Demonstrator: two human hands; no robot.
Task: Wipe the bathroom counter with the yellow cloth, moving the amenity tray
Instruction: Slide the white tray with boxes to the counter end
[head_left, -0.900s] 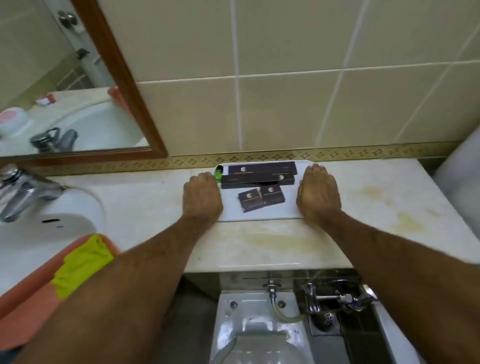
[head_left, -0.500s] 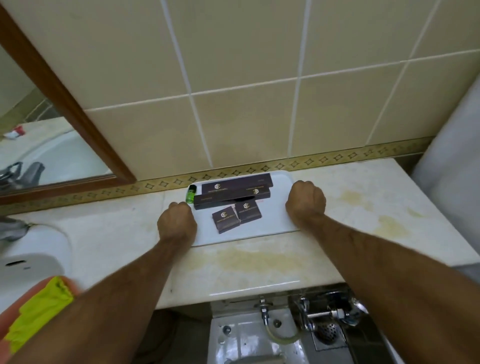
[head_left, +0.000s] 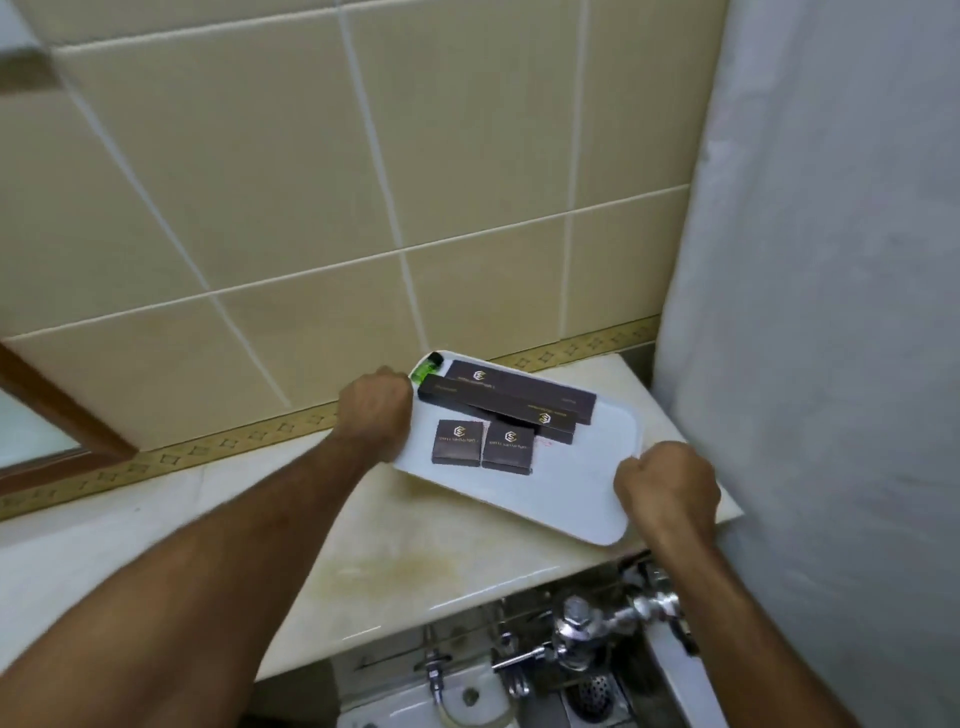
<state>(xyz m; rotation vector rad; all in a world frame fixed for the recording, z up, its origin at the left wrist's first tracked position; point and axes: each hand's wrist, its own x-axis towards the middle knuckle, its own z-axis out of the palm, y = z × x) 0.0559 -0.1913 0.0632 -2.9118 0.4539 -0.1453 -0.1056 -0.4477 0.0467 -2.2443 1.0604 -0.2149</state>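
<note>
Gripping the white amenity tray (head_left: 566, 493) at both short ends, the person has it over the right end of the pale stone counter (head_left: 363, 551), turned askew so that its far left corner points toward the tiled wall (head_left: 311, 208). The left hand (head_left: 376, 415) is curled closed around the tray's left edge, and the right hand (head_left: 667, 488) is fisted around the near right corner, close to the grey curtain (head_left: 831, 312). Whether the tray is lifted clear or partly resting on the counter is hard to judge from this angle, though its near right corner seems to reach the counter's front edge. On it lie two long dark boxes (head_left: 509, 397), stacked crosswise, two small square boxes (head_left: 483, 443) side by side in front of them, and a green bottle (head_left: 427, 367) at the far left corner. None of these is held down, so the main risk is a tilt or a jerk: the boxes could slide, and the bottle, lying on its side, could roll off. Below the counter's front edge sit chrome taps and valves (head_left: 597, 629) and a floor drain (head_left: 595, 693), where anything that slipped off would likely fall. Setting the tray too far forward could also leave it overhanging and liable to tip. Yellowish stains mark the counter in front of the tray, and the yellow cloth is not in view.
</note>
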